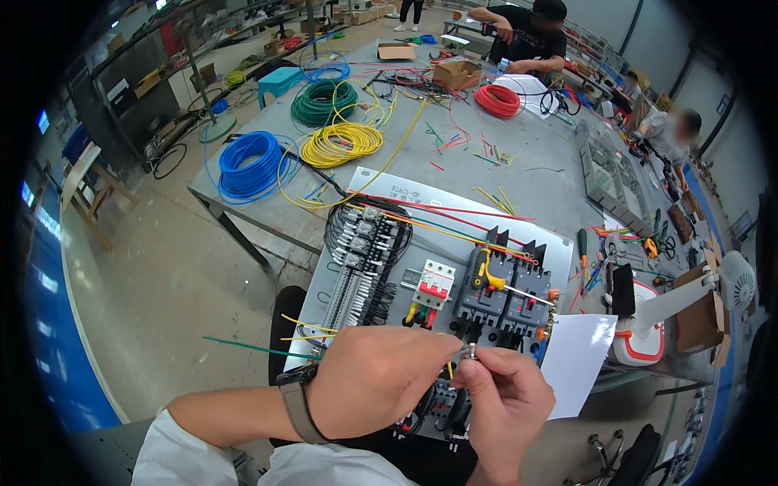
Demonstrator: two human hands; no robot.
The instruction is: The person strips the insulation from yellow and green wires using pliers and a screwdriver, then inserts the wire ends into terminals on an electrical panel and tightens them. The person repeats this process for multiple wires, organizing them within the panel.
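Observation:
My left hand (374, 379) and my right hand (504, 401) meet above the near edge of a grey electrical mounting panel (421, 243). Between their fingertips they pinch a small metal wire end (471, 351), with a thin yellow wire running down from it. A watch strap sits on my left wrist. On the panel stand black circuit breakers (506, 287), a white breaker with red parts (435, 283) and a row of terminal blocks (356, 251) with black wires. A yellow-handled screwdriver (496, 283) lies across the black breakers. Green and yellow wires stick out left of my left hand.
Coils of blue (248, 162), yellow (340, 143), green (324, 101) and red wire (498, 100) lie on the grey table. A white sheet (577, 356) and hand tools (596, 259) sit to the right. Two people work at the far end and right side.

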